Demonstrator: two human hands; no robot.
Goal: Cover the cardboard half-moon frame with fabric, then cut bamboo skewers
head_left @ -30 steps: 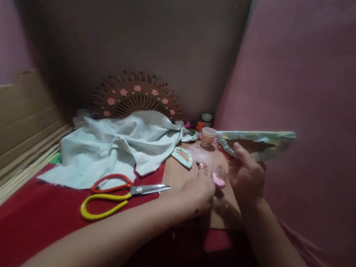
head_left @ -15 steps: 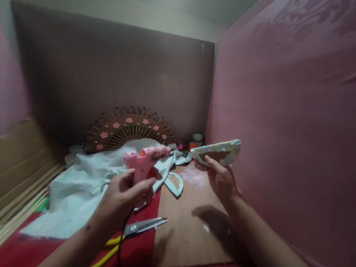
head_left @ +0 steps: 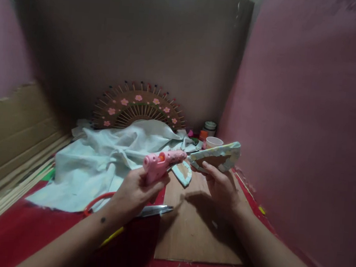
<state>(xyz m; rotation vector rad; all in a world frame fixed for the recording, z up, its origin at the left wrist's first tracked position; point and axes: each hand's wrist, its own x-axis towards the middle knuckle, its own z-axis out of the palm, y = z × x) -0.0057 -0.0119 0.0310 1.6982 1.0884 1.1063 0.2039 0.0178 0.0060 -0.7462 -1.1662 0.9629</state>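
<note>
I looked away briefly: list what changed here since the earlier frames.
The left hand picked the pink glue gun up off the brown board and swung its nozzle right, toward the fabric-covered piece. The right hand kept holding that piece. Scissors, white cloth and fan stayed put.

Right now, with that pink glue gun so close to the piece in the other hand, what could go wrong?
1. The glue gun in the left hand points its tip at the fabric-covered piece, close to the fingers of the right hand gripping it; glue might burn them.
2. A drip could land on the pale cloth beside the gun.
3. The scissors lie just under the left forearm; lowering it might catch the blades.
</note>
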